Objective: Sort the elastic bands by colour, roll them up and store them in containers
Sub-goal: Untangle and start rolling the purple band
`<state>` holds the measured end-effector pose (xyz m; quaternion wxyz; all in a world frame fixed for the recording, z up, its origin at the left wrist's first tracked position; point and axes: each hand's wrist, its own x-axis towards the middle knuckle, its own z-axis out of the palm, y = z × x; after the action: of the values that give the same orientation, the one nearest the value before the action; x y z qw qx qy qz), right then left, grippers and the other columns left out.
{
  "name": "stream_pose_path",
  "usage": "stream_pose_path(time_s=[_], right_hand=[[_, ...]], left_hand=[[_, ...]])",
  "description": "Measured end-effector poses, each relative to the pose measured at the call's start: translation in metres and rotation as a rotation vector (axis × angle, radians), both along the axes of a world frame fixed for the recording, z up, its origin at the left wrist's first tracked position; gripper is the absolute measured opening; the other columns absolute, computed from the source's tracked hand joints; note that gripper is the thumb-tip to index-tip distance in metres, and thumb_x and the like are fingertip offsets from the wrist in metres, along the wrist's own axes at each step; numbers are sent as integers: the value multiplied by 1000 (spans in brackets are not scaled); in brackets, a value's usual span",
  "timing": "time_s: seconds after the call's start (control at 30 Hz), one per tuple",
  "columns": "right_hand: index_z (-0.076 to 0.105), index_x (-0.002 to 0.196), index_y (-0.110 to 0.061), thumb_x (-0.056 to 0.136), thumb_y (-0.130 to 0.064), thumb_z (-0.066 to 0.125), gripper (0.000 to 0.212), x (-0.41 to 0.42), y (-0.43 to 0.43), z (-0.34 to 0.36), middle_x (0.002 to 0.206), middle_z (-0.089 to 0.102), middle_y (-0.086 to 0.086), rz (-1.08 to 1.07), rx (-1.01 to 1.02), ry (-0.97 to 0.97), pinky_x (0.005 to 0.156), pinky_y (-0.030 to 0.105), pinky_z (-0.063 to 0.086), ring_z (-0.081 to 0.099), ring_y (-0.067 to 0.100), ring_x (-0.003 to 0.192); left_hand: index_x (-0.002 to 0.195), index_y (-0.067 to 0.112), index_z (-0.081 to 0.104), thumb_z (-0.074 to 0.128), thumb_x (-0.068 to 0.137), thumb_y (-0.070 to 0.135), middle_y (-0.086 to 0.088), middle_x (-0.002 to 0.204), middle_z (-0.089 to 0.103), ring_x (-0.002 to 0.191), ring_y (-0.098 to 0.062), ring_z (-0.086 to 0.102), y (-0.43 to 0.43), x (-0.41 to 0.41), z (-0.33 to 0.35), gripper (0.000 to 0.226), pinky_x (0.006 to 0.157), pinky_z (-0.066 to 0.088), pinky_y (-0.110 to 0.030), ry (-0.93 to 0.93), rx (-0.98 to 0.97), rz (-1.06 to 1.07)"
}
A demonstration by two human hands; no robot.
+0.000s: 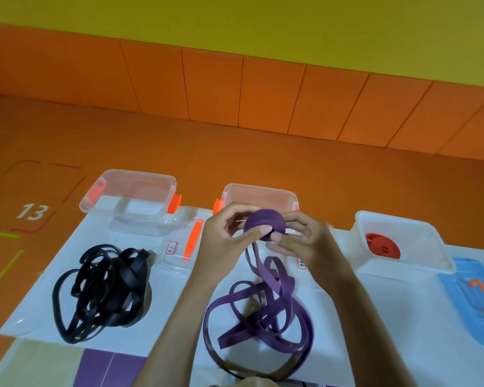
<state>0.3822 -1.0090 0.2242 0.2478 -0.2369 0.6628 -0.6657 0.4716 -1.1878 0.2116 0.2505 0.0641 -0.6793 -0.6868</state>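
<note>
The purple roll (264,224), a partly wound elastic band, is held up over the bench between both hands, in front of the middle clear container (289,198). The left hand (224,233) grips it from the left, thumb laid across its near face and fingers curled behind. The right hand (305,243) pinches the roll's right edge with curled fingers. From the underside of the roll the unwound tail drops to the loose purple heap (259,314), which lies on the white bench (408,317) between the forearms (tangled loops, one loose end pointing toward the camera).

Well to the left lies a black band heap (104,291), equally tangled. Behind it stands the left clear container (129,203), open, with orange latches. Just to its right a clear lid (183,247) with an orange clip and a small label lies flat.

On the right, a white container (403,273) holds a red roll (383,245), seemingly fully wound, though blur hides the detail. A blue lid (470,300) with an orange handle lies beside it at the bench's right edge. Beyond the bench is an orange floor (235,141) marked "13".
</note>
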Motion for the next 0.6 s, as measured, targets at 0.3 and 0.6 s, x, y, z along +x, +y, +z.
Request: stream_pose_path(time_s=[0.3,0.6], right_hand=[[79,99,-15,71,-22,91,31,-5,-1,6,101,80,10,-88,-25,-56,76,30,65,80,29,92],[79,111,-20,75,-24,91,38,-12,4,3,107,80,5,-54,88,56,75,29,65,80,22,95]], left_hand=[[113,44,74,89,81,35,13,112,78,109,-13,74,6,-3,-1,36,90,57,-21,24,-61,34],[111,52,76,83,88,34,22,111,77,108,-9,73,1,-2,-8,30,91,56,-21,-47,-228,-15]])
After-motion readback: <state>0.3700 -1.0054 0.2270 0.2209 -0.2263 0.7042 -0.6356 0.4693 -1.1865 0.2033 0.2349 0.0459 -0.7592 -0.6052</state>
